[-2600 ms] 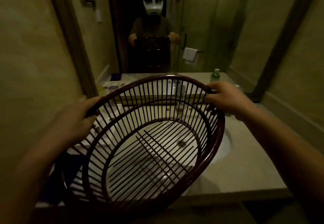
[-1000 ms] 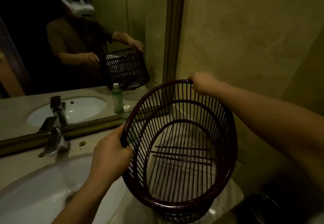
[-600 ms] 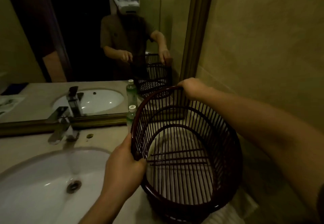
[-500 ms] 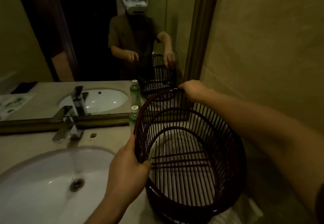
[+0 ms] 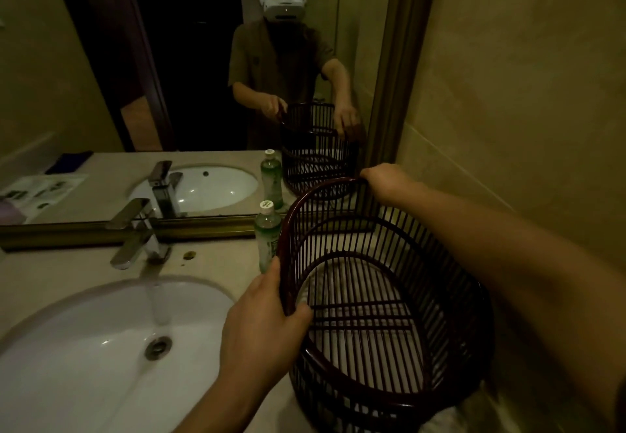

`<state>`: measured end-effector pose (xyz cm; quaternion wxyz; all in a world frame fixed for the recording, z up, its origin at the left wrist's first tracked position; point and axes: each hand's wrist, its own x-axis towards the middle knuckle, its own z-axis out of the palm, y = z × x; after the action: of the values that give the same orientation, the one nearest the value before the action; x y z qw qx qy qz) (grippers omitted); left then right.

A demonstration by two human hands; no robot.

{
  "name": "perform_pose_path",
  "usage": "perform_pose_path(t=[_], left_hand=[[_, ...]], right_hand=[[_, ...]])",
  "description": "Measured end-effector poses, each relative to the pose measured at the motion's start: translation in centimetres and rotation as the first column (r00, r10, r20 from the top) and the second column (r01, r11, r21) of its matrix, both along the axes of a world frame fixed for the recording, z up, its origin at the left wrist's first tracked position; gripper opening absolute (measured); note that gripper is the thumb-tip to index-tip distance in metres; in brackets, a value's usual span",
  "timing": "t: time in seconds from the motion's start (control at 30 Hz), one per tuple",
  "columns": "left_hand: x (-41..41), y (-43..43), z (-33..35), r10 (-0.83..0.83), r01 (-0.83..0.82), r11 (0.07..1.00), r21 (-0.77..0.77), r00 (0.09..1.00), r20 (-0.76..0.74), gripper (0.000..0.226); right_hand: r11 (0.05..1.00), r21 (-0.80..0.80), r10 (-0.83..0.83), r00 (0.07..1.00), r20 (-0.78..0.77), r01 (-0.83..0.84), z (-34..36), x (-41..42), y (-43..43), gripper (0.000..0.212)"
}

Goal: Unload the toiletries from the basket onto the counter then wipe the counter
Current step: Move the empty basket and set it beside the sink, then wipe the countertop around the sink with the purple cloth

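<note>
The counter (image 5: 216,263) bears the slatted oval basket (image 5: 382,314) at its right end, long axis toward the mirror, lower than before. Left hand (image 5: 261,324) and right hand (image 5: 382,176) fingers curl around its rim.

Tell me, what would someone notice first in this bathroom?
The big dark slatted basket on the right, empty, gripped on its rim by the left hand and the right hand. Next, the white sink on the left, and a small green bottle standing by the mirror.
</note>
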<state>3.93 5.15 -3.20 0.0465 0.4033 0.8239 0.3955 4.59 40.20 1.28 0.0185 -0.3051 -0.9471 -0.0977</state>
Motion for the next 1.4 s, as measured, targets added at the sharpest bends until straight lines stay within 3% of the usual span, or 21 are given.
perform_pose_path(t=[0.13,0.23,0.4,0.57,0.8,1.13,1.4], left_hand=[[-0.4,0.0,0.2,0.005,-0.015,0.995,-0.097,0.995,-0.103,0.055],[-0.8,0.5,0.4,-0.003,-0.023,0.988,-0.153,0.987,-0.164,0.054],[-1.1,0.8,0.6,-0.074,0.044,0.991,-0.125,0.967,-0.245,0.060],[-1.9,0.8,0.6,-0.104,0.025,0.974,-0.224,0.932,-0.346,0.064],[-3.1,-1.6,0.6,0.029,-0.135,0.960,-0.247,0.920,-0.391,0.072],[-7.7,-11.2,2.0,0.112,-0.243,0.938,-0.246,0.886,-0.449,0.072],[-11.8,-25.0,1.1,0.133,-0.273,0.924,-0.267,0.886,-0.445,0.070]], right_hand=[[0.999,-0.023,-0.036,0.999,-0.002,0.036,-0.8,0.1,-0.6,0.034],[0.997,-0.052,-0.061,0.998,-0.003,0.061,-1.6,0.6,-1.3,0.047],[0.998,-0.037,-0.047,0.995,-0.090,0.044,-1.6,1.8,-3.1,0.053],[0.991,-0.129,0.009,0.979,-0.205,-0.036,-0.2,3.0,-6.8,0.057],[0.979,-0.137,0.108,0.955,-0.276,-0.151,2.5,3.9,-12.4,0.058],[0.952,-0.048,0.273,0.911,-0.311,-0.302,4.2,1.6,-23.9,0.055],[0.941,-0.091,0.277,0.896,-0.347,-0.327,2.6,-3.1,-37.4,0.056]])
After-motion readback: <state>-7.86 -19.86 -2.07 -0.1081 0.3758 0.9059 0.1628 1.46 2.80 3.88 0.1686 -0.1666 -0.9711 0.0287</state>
